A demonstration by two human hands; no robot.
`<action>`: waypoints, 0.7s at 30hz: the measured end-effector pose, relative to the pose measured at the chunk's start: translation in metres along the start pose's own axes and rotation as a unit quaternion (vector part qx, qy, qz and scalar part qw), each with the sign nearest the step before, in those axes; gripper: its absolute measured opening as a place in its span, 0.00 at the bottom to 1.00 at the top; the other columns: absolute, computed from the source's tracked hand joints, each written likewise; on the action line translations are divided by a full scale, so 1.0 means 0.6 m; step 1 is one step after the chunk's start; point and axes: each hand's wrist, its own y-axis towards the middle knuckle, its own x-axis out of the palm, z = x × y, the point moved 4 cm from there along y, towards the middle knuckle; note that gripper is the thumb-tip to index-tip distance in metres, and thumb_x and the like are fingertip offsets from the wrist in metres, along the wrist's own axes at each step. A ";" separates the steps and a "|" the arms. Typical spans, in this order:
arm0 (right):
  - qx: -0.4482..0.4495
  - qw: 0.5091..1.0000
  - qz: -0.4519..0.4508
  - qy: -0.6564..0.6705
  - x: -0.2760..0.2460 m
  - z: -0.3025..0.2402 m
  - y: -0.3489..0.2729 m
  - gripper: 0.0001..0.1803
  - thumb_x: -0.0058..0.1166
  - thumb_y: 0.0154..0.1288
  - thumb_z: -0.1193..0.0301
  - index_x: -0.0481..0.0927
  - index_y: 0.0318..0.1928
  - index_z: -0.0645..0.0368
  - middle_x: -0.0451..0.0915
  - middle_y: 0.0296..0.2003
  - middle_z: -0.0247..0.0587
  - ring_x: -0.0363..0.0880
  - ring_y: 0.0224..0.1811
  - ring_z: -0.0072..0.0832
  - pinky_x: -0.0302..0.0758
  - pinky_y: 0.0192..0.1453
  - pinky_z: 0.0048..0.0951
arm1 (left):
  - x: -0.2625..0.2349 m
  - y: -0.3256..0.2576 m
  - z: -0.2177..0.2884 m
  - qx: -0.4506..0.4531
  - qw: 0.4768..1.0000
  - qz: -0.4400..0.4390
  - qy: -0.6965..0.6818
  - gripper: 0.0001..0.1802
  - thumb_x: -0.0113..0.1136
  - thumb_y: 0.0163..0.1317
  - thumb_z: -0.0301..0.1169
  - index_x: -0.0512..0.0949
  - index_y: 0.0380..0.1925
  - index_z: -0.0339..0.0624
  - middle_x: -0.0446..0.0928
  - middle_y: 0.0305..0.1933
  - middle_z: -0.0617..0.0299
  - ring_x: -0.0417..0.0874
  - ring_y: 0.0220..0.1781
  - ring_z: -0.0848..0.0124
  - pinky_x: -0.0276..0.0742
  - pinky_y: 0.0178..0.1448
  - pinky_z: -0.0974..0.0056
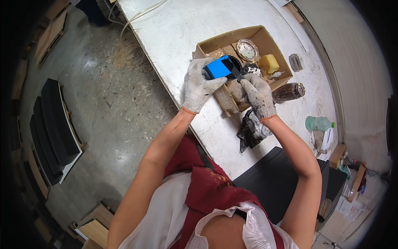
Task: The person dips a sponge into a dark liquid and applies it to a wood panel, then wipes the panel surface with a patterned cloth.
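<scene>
My left hand (197, 85), in a light knitted glove with an orange cuff, grips a blue rectangular block (216, 69) with a black patch at its right end. My right hand (258, 94), gloved alike and stained dark, is closed on a small putty knife (236, 73). Its dark blade reaches the black end of the blue block. Both hands are over the near side of an open cardboard box (226, 99). Inside it are a shiny round tin (247, 50), a yellow sponge-like block (268, 63) and a dark round container (235, 62), partly hidden behind the blue block.
The box stands on a white worktable (174, 45). Right of it lie a brown-stained jar (289, 92), a grey piece (296, 62) and a greenish plastic bottle (318, 123). A blackened crumpled rag (253, 129) and black panels (273, 178) are nearer me. More black panels (56, 124) stand on the left.
</scene>
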 end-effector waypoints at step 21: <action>-0.209 0.951 0.058 -0.220 -0.016 0.008 0.014 0.12 0.50 0.68 0.68 0.78 0.44 0.63 0.82 0.26 0.46 0.80 0.23 0.34 0.77 0.31 0.31 | -0.009 0.006 -0.028 -0.066 0.997 -0.026 -0.041 0.36 0.78 0.43 0.40 0.77 0.52 0.37 0.76 0.49 0.53 0.80 0.49 0.64 0.80 0.52 0.63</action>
